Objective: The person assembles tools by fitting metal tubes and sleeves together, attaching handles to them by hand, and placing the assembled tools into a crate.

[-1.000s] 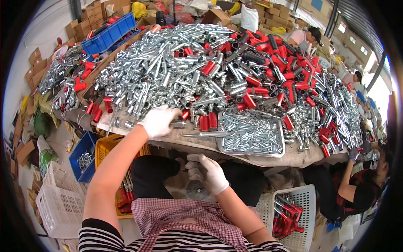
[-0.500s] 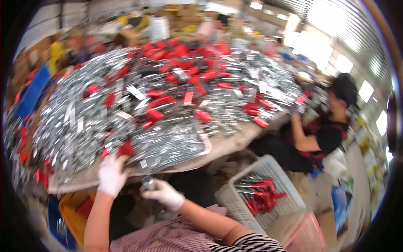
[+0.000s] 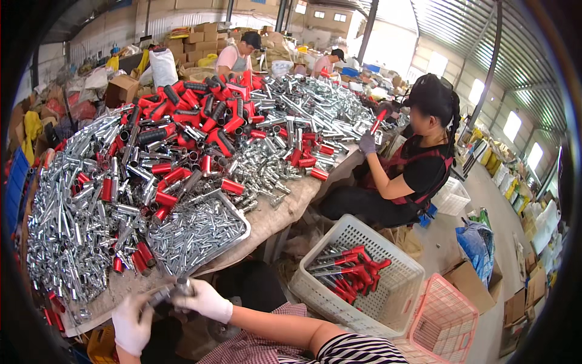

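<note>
My right hand (image 3: 206, 301), in a white glove, is closed around a shiny grey metal part (image 3: 183, 285) in front of the table edge. My left hand (image 3: 131, 326), also gloved in white, is close beside it, with bent and slightly blurred fingers at the part's darker left end. What the left fingers hold is too smeared to name. Just beyond my hands, a tray (image 3: 247, 225) full of small silvery pins lies on the table. Red-sleeved metal tubes (image 3: 143, 255) lie at its left, near the edge.
Large heaps of metal tubes and red-and-black handles (image 3: 221, 142) cover the table (image 3: 285, 212). At my right stand a grey crate (image 3: 388, 303) of red-handled metal pieces and a pink basket (image 3: 445, 315). A co-worker (image 3: 418, 158) sits at the right edge; others work at the back.
My left hand has come back from the red pieces at the table edge to the metal part by my right hand. The view has turned; the co-worker has raised a red-handled piece.
</note>
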Demonstrator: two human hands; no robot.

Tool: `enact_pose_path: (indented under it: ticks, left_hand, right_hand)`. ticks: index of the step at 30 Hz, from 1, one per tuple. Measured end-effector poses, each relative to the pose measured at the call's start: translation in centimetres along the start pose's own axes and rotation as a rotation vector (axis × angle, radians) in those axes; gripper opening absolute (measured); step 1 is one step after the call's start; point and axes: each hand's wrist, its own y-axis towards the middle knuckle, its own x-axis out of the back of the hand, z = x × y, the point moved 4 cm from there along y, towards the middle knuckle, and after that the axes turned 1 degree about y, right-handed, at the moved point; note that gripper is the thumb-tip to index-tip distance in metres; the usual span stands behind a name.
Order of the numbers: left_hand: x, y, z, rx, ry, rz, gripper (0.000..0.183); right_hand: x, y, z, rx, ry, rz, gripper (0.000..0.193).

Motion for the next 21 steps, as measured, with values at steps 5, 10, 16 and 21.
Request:
enact_pose_path:
  ticks: [5, 10, 16, 21]
  left_hand:
    - [2.5, -2.7, -1.3, 0.079, -0.021, 0.312, 0.021]
    - [3.6, -7.3, 2.0, 0.607, -0.984, -0.035, 0.048]
    - [0.6, -8.9, -0.6, 0.615, -0.995, -0.223, 0.044]
    - [1.5, -8.5, -3.0, 0.599, -0.786, -0.323, 0.040]
  right_hand:
    - [-1.8, -1.8, 0.1, 0.119, -0.544, 0.269, 0.038]
    - [-3.4, -3.5, -1.2, 0.066, -0.376, 0.289, 0.036]
    - [-5.8, -4.4, -2.9, -0.211, 0.151, 0.308, 0.030]
    - [-5.4, -4.3, -3.7, -0.102, 0.030, 0.310, 0.028]
